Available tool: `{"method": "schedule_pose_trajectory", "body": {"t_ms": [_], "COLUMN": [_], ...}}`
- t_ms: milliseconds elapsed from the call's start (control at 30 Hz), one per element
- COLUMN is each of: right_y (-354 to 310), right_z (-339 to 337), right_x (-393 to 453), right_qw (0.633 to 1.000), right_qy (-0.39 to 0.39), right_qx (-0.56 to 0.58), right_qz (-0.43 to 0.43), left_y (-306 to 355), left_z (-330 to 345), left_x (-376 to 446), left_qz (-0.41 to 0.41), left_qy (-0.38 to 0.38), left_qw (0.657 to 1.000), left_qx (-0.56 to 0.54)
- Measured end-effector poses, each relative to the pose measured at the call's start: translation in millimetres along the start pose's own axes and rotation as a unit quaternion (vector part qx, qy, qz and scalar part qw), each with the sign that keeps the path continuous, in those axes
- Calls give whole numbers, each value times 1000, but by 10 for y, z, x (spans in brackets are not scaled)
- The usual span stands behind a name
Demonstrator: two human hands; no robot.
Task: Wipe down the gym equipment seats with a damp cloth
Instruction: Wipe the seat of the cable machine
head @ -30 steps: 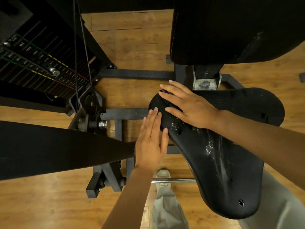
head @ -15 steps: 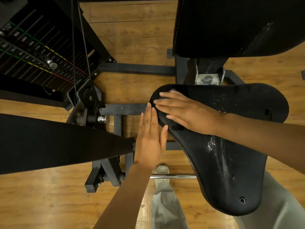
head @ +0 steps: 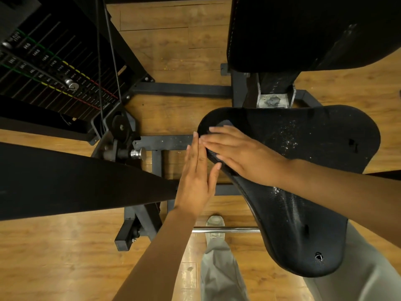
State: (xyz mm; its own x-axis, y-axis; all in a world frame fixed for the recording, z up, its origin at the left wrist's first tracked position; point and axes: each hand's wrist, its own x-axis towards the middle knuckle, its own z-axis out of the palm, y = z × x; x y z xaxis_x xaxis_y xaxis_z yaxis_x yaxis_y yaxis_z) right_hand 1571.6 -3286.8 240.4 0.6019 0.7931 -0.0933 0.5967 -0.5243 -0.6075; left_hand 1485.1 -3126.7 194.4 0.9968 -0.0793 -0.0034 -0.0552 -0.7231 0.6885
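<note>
The black padded seat of the weight machine fills the right half of the view, speckled with pale wet flecks. The right hand lies flat on its left lobe, fingers straight, pressing down a dark cloth — only a small corner peeks out past the fingertips. The left hand is flat too, fingers together, set against the seat's left edge and holding nothing. The weight stack stands upper left over the wooden floor.
</note>
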Motion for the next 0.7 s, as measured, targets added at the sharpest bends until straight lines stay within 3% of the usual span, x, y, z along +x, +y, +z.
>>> {"method": "schedule_pose_trajectory", "body": {"t_ms": [167,233,433,600,700], "right_y": [87,176,54,-130,-102], "right_z": [-101,-148,-34,-1,-40], "right_x": [-120,38,344,-260,-441], "right_qw": [997,994,999,1000,998], "right_qy": [-52,-63,-2,-15,-37], "right_qx": [-14,-44,-20,19,-39], "right_qz": [-63,-80,26,3,-31], "left_y": [-74,-107,-121,-148,-186], "left_z": [-151,-198,-228,-272,-303], "left_x": [28,79,132,124,131], "left_qz": [-46,-42,-32,-16,-3], "left_qy": [-85,-88,-63,-84,-99], "left_qw": [991,991,992,991,990], "left_qx": [-97,-96,-107,-106,-99]}}
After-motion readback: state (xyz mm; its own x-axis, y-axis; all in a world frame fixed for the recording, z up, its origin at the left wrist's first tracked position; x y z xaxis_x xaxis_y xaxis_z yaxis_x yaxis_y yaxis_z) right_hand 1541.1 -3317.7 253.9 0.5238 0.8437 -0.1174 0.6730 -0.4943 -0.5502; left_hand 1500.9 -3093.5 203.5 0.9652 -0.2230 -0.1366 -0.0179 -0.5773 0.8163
